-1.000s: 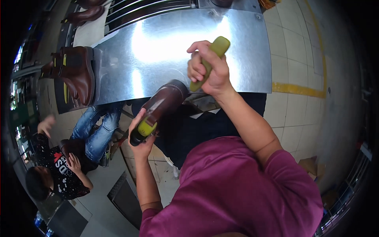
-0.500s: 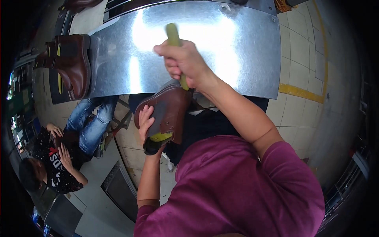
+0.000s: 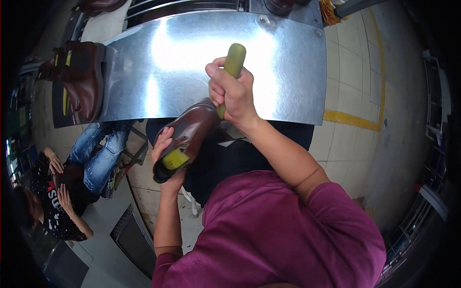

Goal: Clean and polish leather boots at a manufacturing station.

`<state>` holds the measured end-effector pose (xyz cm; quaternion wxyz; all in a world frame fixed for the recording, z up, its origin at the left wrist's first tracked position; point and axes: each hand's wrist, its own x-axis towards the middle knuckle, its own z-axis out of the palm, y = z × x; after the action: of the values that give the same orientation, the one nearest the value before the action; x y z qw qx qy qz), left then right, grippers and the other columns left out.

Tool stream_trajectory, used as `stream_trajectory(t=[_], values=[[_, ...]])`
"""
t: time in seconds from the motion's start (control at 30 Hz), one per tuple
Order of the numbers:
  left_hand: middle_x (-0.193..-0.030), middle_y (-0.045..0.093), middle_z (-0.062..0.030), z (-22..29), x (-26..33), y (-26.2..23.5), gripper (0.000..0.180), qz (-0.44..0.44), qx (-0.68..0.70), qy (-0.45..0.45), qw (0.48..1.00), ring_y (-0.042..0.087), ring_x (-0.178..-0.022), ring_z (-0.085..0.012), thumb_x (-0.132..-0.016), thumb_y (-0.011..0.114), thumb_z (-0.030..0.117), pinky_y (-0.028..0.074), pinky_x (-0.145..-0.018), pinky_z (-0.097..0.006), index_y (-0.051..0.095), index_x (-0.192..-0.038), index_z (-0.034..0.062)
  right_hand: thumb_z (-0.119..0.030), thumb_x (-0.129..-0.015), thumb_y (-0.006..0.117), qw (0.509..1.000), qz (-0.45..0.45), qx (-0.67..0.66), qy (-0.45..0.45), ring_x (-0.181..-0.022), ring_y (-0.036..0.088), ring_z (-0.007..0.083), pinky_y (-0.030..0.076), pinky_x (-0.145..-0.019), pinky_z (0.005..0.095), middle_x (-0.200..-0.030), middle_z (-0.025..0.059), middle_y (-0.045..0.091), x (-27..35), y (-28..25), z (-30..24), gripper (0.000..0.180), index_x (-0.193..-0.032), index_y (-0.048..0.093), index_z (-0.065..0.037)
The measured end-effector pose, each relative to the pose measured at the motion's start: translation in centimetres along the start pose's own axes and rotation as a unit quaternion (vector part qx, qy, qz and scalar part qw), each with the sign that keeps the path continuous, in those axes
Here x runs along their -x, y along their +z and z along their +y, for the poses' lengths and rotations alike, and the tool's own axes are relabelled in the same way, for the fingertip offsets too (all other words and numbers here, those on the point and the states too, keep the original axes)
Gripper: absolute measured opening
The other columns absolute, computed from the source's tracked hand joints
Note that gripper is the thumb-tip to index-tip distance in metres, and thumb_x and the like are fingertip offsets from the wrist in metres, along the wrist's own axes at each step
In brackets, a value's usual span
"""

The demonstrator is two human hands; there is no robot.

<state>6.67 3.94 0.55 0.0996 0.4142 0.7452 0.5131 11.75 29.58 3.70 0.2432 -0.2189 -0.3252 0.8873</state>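
Note:
My left hand (image 3: pixel 166 153) grips a brown ankle boot (image 3: pixel 194 126) by its shaft. The boot lies tilted, its toe at the table's near edge and its opening toward me, with a yellow-green lining (image 3: pixel 175 159) showing inside. My right hand (image 3: pixel 234 91) is closed round a thick, rounded yellow-green stick (image 3: pixel 235 57). One end of the stick points up and away; the lower end is beside the boot's toe. Whether it touches the leather I cannot tell.
The shiny metal table (image 3: pixel 187 72) spans the far side. Several brown boots (image 3: pixel 86 81) stand on its left. Another person (image 3: pixel 62 192) sits at the left, hands on a brown piece. A yellow line (image 3: pixel 353 120) crosses the tiled floor at the right.
The boot has turned so its opening faces me more. My right hand and the stick have shifted right and slightly down in the picture. The whole view has moved a little.

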Motion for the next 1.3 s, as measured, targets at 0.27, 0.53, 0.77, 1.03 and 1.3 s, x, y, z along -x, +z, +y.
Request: stream_trajectory(t=[0.27, 0.53, 0.77, 1.03, 1.3], values=[[-0.142, 0.064, -0.0043, 4.7, -10.5, -5.9, 0.072, -0.215, -0.158, 0.084, 0.960, 0.048, -0.146, -0.0332, -0.066, 0.089, 0.005, 0.028, -0.125, -0.053, 0.064, -0.133, 0.0117, -0.039, -0.103, 0.065, 0.883, -0.034, 0.434, -0.175, -0.065, 0.062, 0.0143, 0.050, -0.056, 0.0299, -0.083, 0.0059, 0.067, -8.4, -4.4, 0.0, 0.040, -0.118, 0.067, -0.002], [-0.143, 0.060, -0.0174, 2.2, -9.2, -1.5, 0.087, 0.030, -0.155, 0.093, 0.983, 0.055, -0.136, -0.0386, -0.080, 0.086, 0.030, 0.040, -0.118, -0.052, 0.047, -0.155, 0.0113, -0.032, -0.092, 0.078, 0.506, -0.027, 0.771, -0.385, -0.105, 0.067, 0.0357, 0.053, -0.090, 0.0454, -0.113, 0.0133, 0.068, -9.8, -9.3, -4.6, 0.047, -0.130, 0.066, -0.008], [-0.173, 0.010, -0.0223, 5.1, -3.6, 6.6, 0.127, 0.139, -0.084, -0.013, 0.987, 0.011, -0.159, -0.0454, -0.073, 0.092, 0.046, 0.020, -0.127, -0.053, 0.015, -0.167, 0.0073, -0.028, -0.094, 0.073, 0.377, -0.025, 0.800, -0.466, -0.142, 0.044, 0.0417, 0.035, -0.114, 0.0579, -0.137, 0.0184, 0.062, -9.7, -6.5, -4.1, 0.037, -0.122, 0.068, -0.004], [-0.171, -0.014, -0.0279, 5.0, -5.8, 9.7, 0.149, 0.171, -0.053, -0.050, 0.983, -0.005, -0.157, -0.0540, -0.067, 0.092, 0.059, 0.014, -0.127, -0.059, -0.006, -0.167, 0.0090, -0.036, -0.112, 0.052, 0.946, -0.196, 0.256, 0.013, -0.113, 0.067, 0.0173, 0.053, -0.096, 0.0310, -0.133, 0.0150, 0.066, -5.4, -2.9, 2.0, 0.054, -0.142, 0.055, 0.009], [-0.169, 0.015, -0.0283, 3.2, -11.4, 7.8, 0.125, 0.188, -0.035, 0.033, 0.981, 0.018, -0.157, -0.0442, -0.076, 0.091, 0.038, 0.023, -0.127, -0.048, 0.011, -0.166, 0.0044, -0.023, -0.110, 0.049, 0.931, -0.188, 0.264, -0.168, -0.143, 0.049, 0.0342, 0.036, -0.120, 0.0413, -0.154, 0.0224, 0.050, -2.7, -4.2, 6.7, 0.052, -0.153, 0.045, 0.004]])
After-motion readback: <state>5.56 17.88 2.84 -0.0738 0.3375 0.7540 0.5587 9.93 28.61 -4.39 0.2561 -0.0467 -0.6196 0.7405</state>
